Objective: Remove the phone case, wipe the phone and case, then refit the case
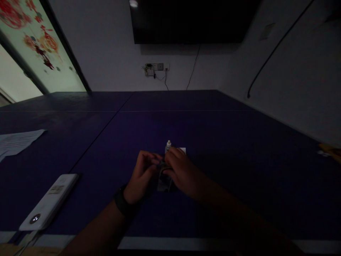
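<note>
My left hand (142, 174), with a black watch strap (122, 201) on its wrist, and my right hand (182, 169) meet low over the blue table top. Their fingertips close on the upper end of a small shiny packet (164, 181), which hangs between them. The light is dim, so its print is unreadable. Just beyond my fingers stands a small white dropper bottle (168, 146). A white card or paper slip (182, 150) lies behind my right hand, partly hidden by it.
A white remote or power bank (49, 202) lies to the left on the dark blue table tennis table (186, 121), with a sheet of paper (18, 142) beyond it. A yellowish item (329, 151) sits at the right edge. Walls bound the table's far and right sides.
</note>
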`<state>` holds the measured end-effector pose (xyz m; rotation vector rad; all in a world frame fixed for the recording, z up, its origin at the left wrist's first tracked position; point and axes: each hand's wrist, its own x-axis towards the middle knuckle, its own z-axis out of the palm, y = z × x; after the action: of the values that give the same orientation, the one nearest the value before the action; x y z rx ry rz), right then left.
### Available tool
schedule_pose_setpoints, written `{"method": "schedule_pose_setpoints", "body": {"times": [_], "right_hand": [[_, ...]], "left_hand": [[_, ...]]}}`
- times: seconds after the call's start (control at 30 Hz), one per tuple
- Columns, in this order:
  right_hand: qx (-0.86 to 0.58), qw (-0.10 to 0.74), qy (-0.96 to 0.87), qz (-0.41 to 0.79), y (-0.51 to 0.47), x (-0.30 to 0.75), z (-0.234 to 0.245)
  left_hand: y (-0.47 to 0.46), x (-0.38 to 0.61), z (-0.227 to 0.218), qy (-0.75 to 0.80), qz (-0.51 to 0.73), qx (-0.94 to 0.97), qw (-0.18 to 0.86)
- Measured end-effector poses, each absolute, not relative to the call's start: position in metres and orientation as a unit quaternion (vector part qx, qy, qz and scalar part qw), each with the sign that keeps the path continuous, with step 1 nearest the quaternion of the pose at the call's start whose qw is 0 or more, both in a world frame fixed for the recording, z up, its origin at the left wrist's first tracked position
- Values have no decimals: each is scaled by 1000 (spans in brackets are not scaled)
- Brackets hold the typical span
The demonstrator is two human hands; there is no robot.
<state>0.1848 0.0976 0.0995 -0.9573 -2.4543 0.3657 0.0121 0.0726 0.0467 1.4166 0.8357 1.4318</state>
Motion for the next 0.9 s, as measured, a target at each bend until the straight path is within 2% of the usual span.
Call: {"method": "schedule_pose_setpoints", "body": {"times": [0.13,0.33,0.47,0.6,0.67,0.8,0.9], "right_hand": [[-293,261,-897,204,105,193,100],[-209,302,-883,291,119,199,96],[-212,331,-846,361,123,202,86],[-230,331,-788,464,127,204,77],[-224,358,-752,506,130,204,72],[-328,448,-708,437,124,200,67],[-405,419,-699,414,108,191,71]], "left_hand": [[83,12,37,262,491,555,618],[85,16,30,215,456,538,676],[78,24,34,220,450,485,717],[75,29,36,234,458,462,723],[75,28,34,248,458,447,727],[76,29,35,277,480,425,715],[78,34,40,265,545,459,650]]}}
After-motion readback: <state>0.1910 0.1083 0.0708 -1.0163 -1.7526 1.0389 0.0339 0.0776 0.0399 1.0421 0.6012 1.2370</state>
